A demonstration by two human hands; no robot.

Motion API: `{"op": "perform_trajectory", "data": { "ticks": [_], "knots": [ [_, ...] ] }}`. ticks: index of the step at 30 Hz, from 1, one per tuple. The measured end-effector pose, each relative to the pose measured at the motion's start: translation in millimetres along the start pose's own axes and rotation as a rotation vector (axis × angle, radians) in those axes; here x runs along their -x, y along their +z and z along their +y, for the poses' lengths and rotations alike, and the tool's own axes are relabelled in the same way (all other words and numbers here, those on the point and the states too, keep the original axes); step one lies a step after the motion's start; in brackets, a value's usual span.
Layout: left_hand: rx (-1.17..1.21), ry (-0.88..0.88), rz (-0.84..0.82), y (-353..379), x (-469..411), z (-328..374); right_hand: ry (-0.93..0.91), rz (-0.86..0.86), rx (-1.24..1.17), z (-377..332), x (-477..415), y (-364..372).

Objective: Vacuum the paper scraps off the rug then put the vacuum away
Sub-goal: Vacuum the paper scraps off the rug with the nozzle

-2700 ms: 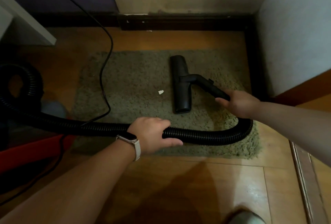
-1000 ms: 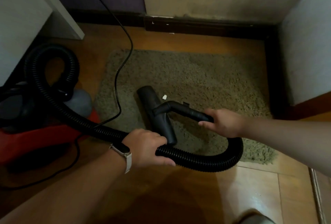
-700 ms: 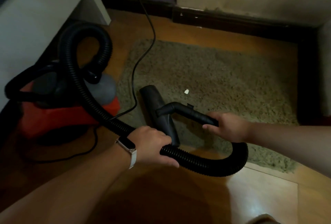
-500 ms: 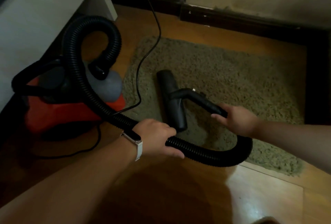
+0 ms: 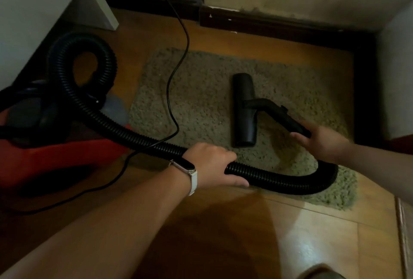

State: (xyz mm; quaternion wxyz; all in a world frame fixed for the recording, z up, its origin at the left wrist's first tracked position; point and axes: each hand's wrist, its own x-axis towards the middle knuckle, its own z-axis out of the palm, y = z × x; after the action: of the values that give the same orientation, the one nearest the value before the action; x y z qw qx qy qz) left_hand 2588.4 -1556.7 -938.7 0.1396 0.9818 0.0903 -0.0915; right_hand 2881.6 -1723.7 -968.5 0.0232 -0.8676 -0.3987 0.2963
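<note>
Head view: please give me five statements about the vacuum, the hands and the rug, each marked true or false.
1. The left hand grips the black hose. True.
2. The floor nozzle lies on bare wooden floor. False: it lies on the rug.
3. The right hand holds the handle tube behind the floor nozzle. True.
4. The power cord is clear of the rug. False: it crosses the rug's left part.
5. The watch sits on the right wrist. False: it is on the left wrist.
</note>
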Motion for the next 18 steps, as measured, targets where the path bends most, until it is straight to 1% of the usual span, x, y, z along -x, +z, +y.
{"op": "perform_trajectory", "data": {
  "ticks": [3, 7, 13, 16, 18],
  "knots": [
    [0.008, 0.021, 0.01, 4, -9, 5, 0.002, 0.032, -0.104, 14, 9, -1],
    [0.023, 0.005, 0.002, 5, -23, 6, 0.066, -0.004, -0.195, 29, 5, -10],
    [0.02, 0.0, -0.009, 8, -40, 12, 0.104, -0.053, -0.239, 45, 0, -13],
    [0.033, -0.005, -0.015, 11, -42, 12, 0.097, -0.027, -0.274, 51, 1, -13],
    [0.037, 0.003, -0.001, 11, -44, 13, 0.108, 0.031, -0.276, 55, 3, -17]
  ]
}}
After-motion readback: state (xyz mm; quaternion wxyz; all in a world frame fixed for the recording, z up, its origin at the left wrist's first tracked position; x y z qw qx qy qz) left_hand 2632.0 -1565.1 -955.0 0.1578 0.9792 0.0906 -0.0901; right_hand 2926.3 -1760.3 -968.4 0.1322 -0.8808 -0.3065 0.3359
